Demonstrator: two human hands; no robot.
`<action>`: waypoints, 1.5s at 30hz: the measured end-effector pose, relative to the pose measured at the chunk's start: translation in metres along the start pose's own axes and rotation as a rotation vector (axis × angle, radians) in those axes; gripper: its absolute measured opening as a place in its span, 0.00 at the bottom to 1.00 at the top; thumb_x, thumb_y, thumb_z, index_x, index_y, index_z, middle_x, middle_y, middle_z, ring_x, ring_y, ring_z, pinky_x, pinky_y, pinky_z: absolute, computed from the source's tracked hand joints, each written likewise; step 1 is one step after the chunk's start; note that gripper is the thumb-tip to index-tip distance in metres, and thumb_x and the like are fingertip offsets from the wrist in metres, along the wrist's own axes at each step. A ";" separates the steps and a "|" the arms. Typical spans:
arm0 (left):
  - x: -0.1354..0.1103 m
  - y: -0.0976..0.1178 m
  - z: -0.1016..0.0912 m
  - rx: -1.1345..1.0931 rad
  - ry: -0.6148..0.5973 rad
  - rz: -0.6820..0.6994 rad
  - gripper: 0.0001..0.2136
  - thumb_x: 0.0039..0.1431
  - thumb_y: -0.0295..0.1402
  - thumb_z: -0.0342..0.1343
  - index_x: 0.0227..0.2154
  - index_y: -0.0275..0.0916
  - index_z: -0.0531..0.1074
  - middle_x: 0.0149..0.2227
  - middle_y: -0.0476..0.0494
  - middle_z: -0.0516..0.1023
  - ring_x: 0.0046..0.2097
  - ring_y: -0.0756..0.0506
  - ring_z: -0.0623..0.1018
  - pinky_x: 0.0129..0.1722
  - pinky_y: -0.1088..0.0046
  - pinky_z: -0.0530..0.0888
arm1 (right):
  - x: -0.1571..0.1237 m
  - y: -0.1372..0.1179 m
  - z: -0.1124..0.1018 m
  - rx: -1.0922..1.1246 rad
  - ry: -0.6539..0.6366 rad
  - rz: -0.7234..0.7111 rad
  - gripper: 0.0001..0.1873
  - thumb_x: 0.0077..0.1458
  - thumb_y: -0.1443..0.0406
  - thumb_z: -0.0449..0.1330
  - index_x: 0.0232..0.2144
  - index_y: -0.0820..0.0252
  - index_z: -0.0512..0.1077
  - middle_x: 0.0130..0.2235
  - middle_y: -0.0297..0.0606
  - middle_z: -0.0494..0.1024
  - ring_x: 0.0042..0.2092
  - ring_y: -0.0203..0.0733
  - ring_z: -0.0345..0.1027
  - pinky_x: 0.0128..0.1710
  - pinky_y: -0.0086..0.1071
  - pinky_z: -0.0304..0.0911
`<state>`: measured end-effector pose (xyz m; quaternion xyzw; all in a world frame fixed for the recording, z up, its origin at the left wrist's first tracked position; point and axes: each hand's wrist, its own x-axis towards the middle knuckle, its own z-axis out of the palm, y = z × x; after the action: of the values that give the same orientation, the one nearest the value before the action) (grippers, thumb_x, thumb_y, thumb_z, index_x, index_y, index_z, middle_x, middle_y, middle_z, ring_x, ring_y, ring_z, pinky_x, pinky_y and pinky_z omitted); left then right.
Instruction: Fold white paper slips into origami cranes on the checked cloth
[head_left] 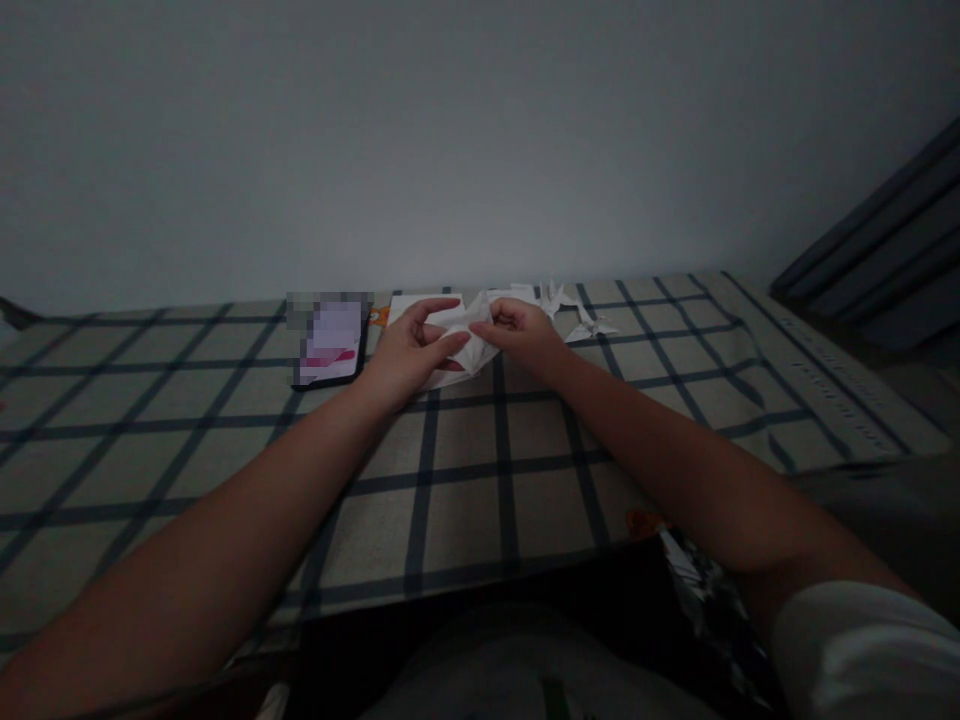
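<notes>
A folded sheet of white paper (474,350) is held between my two hands, a little above the table. My left hand (416,345) grips its left side, thumb on top and fingers partly beneath it. With thumb and fingers pinched, my right hand (521,328) holds the paper's right edge. Two folded white paper figures, like origami cranes, lie just right of my right hand: one (555,298) farther back, the other (595,325) nearer. More white paper (405,304) lies behind my left hand.
A phone (334,345) with a lit, partly blurred screen stands left of my left hand. The checked cloth (465,500) covers the table up to the pale wall (480,140). A dark curtain (885,240) hangs at the right.
</notes>
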<state>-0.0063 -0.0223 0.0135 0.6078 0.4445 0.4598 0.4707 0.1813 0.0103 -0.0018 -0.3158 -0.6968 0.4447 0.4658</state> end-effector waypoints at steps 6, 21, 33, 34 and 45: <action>-0.001 -0.001 0.000 0.026 -0.025 0.022 0.31 0.52 0.38 0.66 0.59 0.39 0.68 0.27 0.52 0.80 0.30 0.48 0.81 0.33 0.71 0.79 | 0.000 0.000 0.000 -0.018 0.023 -0.014 0.19 0.50 0.52 0.65 0.27 0.57 0.64 0.26 0.28 0.65 0.29 0.33 0.57 0.29 0.29 0.54; 0.000 -0.008 0.000 -0.025 -0.007 0.016 0.20 0.52 0.40 0.67 0.45 0.40 0.72 0.28 0.51 0.80 0.29 0.49 0.80 0.32 0.72 0.78 | 0.001 0.002 0.000 -0.010 -0.005 0.034 0.20 0.49 0.49 0.67 0.30 0.58 0.68 0.30 0.32 0.71 0.33 0.36 0.63 0.32 0.30 0.59; 0.001 -0.003 -0.002 0.049 0.144 0.030 0.15 0.48 0.43 0.70 0.31 0.38 0.75 0.27 0.47 0.79 0.27 0.49 0.76 0.29 0.73 0.77 | -0.002 -0.006 -0.002 -0.113 -0.030 -0.023 0.19 0.55 0.49 0.63 0.32 0.61 0.75 0.31 0.34 0.74 0.36 0.37 0.65 0.37 0.31 0.61; 0.000 -0.002 -0.002 0.067 0.153 0.030 0.15 0.48 0.43 0.70 0.31 0.38 0.75 0.27 0.47 0.79 0.28 0.49 0.76 0.29 0.73 0.77 | -0.002 -0.006 -0.002 -0.111 -0.031 -0.024 0.19 0.55 0.49 0.63 0.32 0.60 0.75 0.32 0.34 0.75 0.36 0.37 0.65 0.37 0.31 0.62; -0.001 -0.004 0.001 0.027 0.100 0.034 0.17 0.49 0.44 0.69 0.35 0.38 0.74 0.29 0.48 0.80 0.30 0.49 0.78 0.30 0.73 0.77 | 0.000 -0.002 -0.002 -0.097 -0.026 0.004 0.17 0.53 0.52 0.64 0.32 0.61 0.75 0.32 0.36 0.76 0.35 0.38 0.67 0.36 0.31 0.62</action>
<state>-0.0061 -0.0223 0.0092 0.5980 0.4631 0.4915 0.4317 0.1827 0.0106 0.0001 -0.3337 -0.7227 0.4156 0.4400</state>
